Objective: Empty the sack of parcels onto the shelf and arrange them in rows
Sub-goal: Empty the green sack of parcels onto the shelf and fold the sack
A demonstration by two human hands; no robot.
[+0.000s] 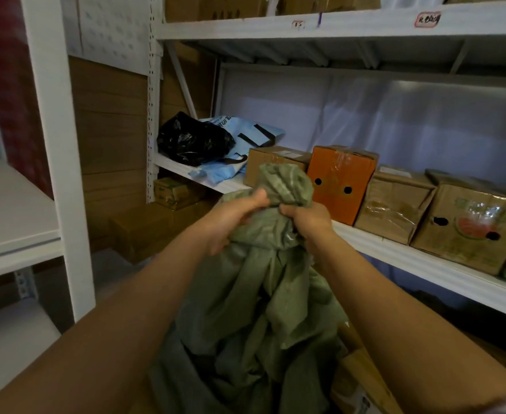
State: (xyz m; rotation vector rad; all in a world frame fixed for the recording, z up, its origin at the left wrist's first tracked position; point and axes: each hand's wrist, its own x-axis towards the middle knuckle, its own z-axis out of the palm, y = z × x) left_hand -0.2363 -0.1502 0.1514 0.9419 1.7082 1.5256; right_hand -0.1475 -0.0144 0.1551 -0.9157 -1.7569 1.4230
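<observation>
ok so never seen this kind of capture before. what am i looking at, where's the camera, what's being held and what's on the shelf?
There is no robot here: a person works with two bare hands, and the single picture comes from a wide-angle camera worn on the head, looking forward and down along the arms.

The left hand and the right hand both grip the bunched neck of a green sack, which hangs down in front of the white shelf.

On that shelf, from left to right: a black plastic bag lying on a light blue bag, a brown carton partly hidden behind the sack, an orange box, a taped brown carton, and a carton with a watermelon print. More cartons sit on the shelf above.
</observation>
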